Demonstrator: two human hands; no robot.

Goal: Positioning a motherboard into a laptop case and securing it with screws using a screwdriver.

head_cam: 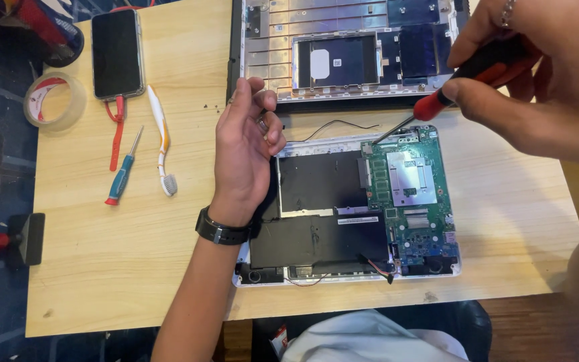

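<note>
I have my right hand [537, 74] clenched around the red and black handle of a screwdriver [467, 77], with its thin tip down at the top left corner of the green circuit board [410, 194] inside the opened laptop [350, 214], which lies in the middle of the table [102, 255] just in front of me. My left hand [242, 144] rests on the laptop's left edge, fingers [266, 117] loosely curled and holding nothing that I can see. To do this well, I judge I should keep the shaft as upright over the screw as I can, press down lightly before turning, and lean the left hand on the casing so it cannot slide. The thin black wire [343, 125] beside the tip is worth steering clear of. The removed cover [350, 47] sits just beyond, and a small blue screwdriver [120, 175], a toothbrush [161, 144], a phone [116, 53] and a tape roll [55, 100] lie well apart at the left.
</note>
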